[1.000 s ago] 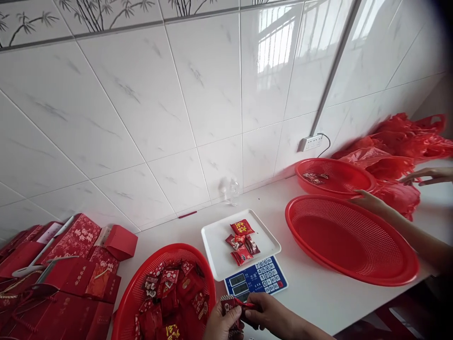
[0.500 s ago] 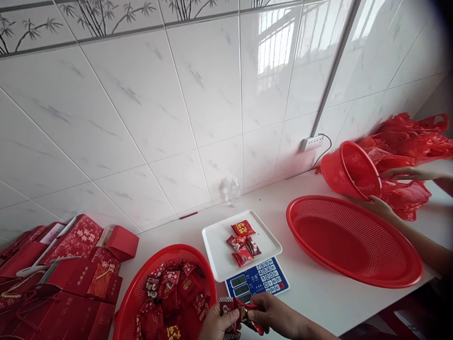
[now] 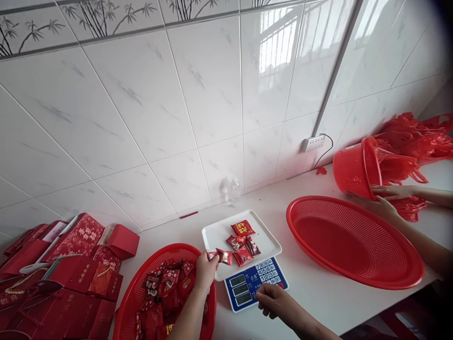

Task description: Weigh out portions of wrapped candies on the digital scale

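Observation:
My left hand [image 3: 206, 273] is closed on small red candy packets [image 3: 224, 256] at the left side of the white scale tray [image 3: 208, 231]. Whether those packets touch the tray, I cannot tell. Several other wrapped candies [image 3: 243, 228] lie in the middle of the tray. My right hand [image 3: 272, 301] has its fingers curled, with nothing visible in them, over the lower edge of the blue scale keypad [image 3: 253, 278]. Beneath my left forearm stands a red basket [image 3: 132, 288] filled with red-wrapped candies [image 3: 170, 283].
Red gift boxes [image 3: 78, 278] are piled at the left. A large red oval basket [image 3: 354, 241] rests at the right. Behind it, another person's hands [image 3: 389, 193] touch a tipped red basket [image 3: 348, 167] beside red plastic bags [image 3: 414, 141]. A power strip [image 3: 313, 143] is against the wall.
My left hand has moved up to the tray with candy packets. My right hand has come away from the packets and sits over the keypad. The other person's basket has shifted right.

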Demonstrator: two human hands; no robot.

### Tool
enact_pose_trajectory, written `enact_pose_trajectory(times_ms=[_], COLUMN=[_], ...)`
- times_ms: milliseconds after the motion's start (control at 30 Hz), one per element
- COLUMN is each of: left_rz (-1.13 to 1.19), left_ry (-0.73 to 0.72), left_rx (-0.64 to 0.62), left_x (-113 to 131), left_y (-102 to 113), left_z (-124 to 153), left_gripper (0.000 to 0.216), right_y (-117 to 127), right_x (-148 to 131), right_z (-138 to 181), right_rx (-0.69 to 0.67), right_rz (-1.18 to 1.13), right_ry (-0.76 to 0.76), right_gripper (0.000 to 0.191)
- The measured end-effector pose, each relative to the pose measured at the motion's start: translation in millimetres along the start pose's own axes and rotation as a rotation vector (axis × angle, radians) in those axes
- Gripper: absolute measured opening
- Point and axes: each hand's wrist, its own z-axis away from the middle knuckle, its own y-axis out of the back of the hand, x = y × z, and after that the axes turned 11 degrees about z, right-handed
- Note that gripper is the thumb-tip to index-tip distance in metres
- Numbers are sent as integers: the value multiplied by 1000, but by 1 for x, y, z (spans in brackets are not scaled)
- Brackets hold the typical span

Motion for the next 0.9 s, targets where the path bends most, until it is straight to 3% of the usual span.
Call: enact_pose_trajectory(times_ms=[167,300,433,533,667,767,833,900], left_rz=[-8,-3,5,-49,-413,-851,-1149,-1317], left_ry=[-8,-27,-51,-45,-55,133,221,265], left_rx=[0,1,-7,19,60,-60,-147,-203], left_x=[-5,-8,-8,-17,-49,-77,-89,-93], left_y=[-15,-18,-5,21,73,105,116,119], left_z=[-28,-28,-5,14,27,33,37,39], left_gripper=[20,25,27,24,23,47,68,75], right_y=[1,5,9,8,1,-5,-7,-4], right_x=[10,11,12,9,6,7,6,2], right_z=[3,6,6,6,4,-1,-6,-12], right_rx=[-59,-56,-40,-54,-80,-127,-159,-135], right_rz=[-31,-52,-62,-65,-45,-18,21,128], right_ry=[23,12,3,-9,-17,-13,0,42], right_gripper=[31,32,29,26,22,20,18,16])
